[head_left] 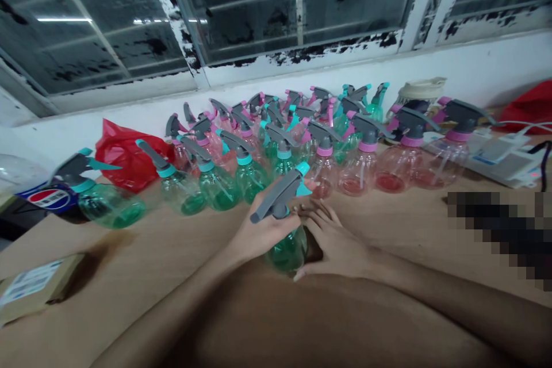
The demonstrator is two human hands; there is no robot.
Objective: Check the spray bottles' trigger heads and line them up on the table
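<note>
A green spray bottle [285,254] with a grey and turquoise trigger head stands upright on the table, close in front of me. My left hand [267,233] is wrapped round its neck, just under the trigger head. Against the right side of the bottle body lies my right hand [342,244], its fingers and thumb curved round it. Just behind my hands, a row of similar bottles includes a green spray bottle [254,178] and a pink spray bottle [318,175]. My fingertips are partly hidden by the bottle and its head.
More spray bottles crowd back towards the wall. Left are a red plastic bag [129,152], a lone green spray bottle [114,207], a Pepsi bottle [49,198] and a small cardboard box [38,287]. Right are a white device [495,152], a cream-lidded jar [420,91] and another red bag [530,106].
</note>
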